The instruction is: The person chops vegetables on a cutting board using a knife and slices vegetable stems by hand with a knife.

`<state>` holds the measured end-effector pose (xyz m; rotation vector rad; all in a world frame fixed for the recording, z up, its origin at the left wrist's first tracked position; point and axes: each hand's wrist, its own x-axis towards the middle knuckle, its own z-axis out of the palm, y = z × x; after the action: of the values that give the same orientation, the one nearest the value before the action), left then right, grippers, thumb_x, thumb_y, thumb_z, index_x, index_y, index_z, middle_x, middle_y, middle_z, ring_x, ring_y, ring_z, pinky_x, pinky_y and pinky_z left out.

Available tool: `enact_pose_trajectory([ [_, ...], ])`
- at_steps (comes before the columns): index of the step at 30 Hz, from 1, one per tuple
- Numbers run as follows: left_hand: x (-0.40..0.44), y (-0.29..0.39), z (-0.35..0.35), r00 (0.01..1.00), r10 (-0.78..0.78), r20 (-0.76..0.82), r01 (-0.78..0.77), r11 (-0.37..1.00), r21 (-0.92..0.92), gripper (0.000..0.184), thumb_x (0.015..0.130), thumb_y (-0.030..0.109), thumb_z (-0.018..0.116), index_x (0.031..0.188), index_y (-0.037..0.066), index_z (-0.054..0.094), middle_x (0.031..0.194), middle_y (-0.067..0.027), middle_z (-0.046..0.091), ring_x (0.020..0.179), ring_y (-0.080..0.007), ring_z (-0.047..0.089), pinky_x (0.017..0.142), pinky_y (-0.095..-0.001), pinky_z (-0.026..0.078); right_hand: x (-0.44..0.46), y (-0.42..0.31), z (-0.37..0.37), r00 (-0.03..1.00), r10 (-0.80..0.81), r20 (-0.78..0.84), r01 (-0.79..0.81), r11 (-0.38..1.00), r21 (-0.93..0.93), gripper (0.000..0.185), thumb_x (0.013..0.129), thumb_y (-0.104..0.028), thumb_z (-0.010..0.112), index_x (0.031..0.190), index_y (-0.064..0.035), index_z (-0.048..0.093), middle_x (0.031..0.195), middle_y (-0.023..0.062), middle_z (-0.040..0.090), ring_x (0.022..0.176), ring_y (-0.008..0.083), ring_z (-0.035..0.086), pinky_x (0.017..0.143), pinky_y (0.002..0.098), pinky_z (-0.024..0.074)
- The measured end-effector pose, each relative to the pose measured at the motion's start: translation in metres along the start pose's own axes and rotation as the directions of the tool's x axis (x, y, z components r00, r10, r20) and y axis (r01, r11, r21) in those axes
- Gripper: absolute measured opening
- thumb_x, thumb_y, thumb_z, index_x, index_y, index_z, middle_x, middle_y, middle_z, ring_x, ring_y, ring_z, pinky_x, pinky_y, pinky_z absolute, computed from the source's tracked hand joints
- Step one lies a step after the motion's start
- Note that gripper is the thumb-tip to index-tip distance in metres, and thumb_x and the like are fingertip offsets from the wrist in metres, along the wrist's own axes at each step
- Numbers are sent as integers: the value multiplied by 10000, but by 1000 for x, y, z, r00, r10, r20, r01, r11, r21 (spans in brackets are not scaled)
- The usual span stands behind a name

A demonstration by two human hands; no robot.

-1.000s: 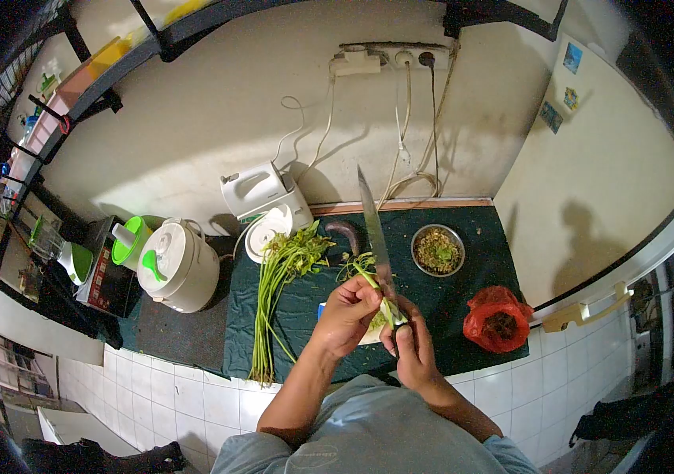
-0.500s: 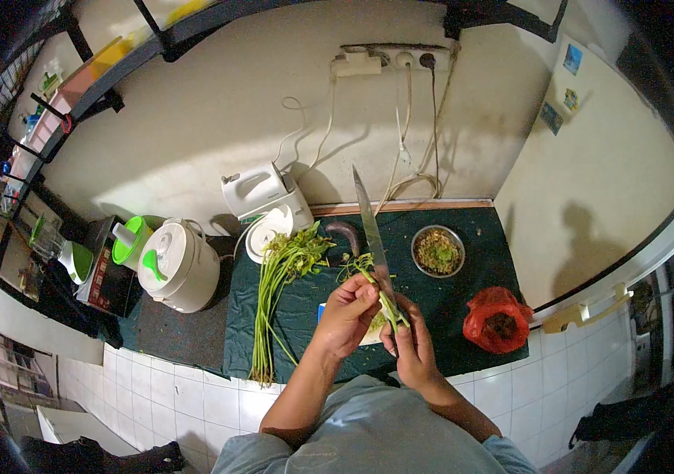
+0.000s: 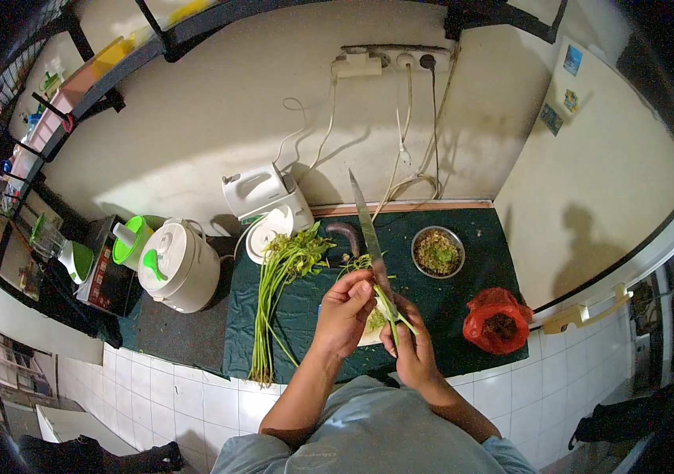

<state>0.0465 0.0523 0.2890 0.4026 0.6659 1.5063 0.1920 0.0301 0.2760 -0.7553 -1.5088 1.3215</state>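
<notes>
My left hand pinches a green leafy stalk between thumb and fingers. In my right hand is a long knife, its blade pointing up and away from me. The stalk lies against the blade near the handle, and its lower ends show at my right thumb. Below my hands, a cutting board with pale green bits on it is partly hidden. Just beyond the left hand lie some leafy sprigs. A bunch of long green stalks rests to the left, leaves toward the wall.
A metal bowl of chopped greens and a red plastic bag are on the right of the green cloth. At the back are a curved purple eggplant-like thing and a white hand mixer. A white rice cooker stands left.
The knife blade has shifted slightly left. The stalk's lower ends now spread farther apart at my right thumb. Both hands remain in nearly the same place.
</notes>
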Motion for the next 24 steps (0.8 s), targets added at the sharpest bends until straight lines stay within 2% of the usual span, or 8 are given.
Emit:
enact_pose_trajectory([
  [1,0,-1,-3,1000,7,-4,-6,1000,21,227,879,124,645,1094,55,620,1018,-79,647,922,-188,608,852,-314,490,0,1,0,1000,-3,6,3,1000,-25,409,1015,-227,323,1369,-23,341,724,-4,451,575,57,384,510,197,319],
  [4,-1,-4,-1,1000,25,0,-25,1000,13,191,881,92,633,1069,58,642,1002,-84,652,921,-190,609,849,-314,494,0,-2,1,1000,-16,6,17,998,-68,410,1018,-236,321,1371,-28,342,724,-6,449,576,55,385,502,197,316],
  [11,-1,-7,-8,999,36,5,-36,999,-3,187,876,72,632,1060,43,647,998,-85,659,905,-183,614,839,-300,498,1,-8,4,999,33,19,-33,999,11,414,1020,-240,310,1373,-26,333,716,-5,442,570,56,379,498,202,314],
  [16,-2,-5,-6,998,60,25,-60,998,10,217,865,77,650,1079,42,647,993,-80,663,893,-162,611,822,-286,491,-1,-9,3,1000,2,24,0,996,-84,421,1017,-252,327,1367,-19,334,695,-2,437,561,58,377,494,204,313],
  [20,-3,-4,-5,997,68,32,-69,997,20,218,860,76,656,1076,43,649,998,-79,663,884,-158,613,819,-282,489,-2,-11,5,1000,27,13,-26,996,-86,421,1016,-255,333,1366,-20,336,693,-4,437,556,60,376,495,205,316],
  [24,-3,-4,-10,990,91,104,-94,995,23,238,865,38,638,1099,-3,640,1051,-102,666,929,-161,630,844,-284,504,-3,-5,8,999,30,-39,-30,1000,5,386,1009,-235,359,1337,-31,357,749,-1,461,605,53,398,526,194,331],
])
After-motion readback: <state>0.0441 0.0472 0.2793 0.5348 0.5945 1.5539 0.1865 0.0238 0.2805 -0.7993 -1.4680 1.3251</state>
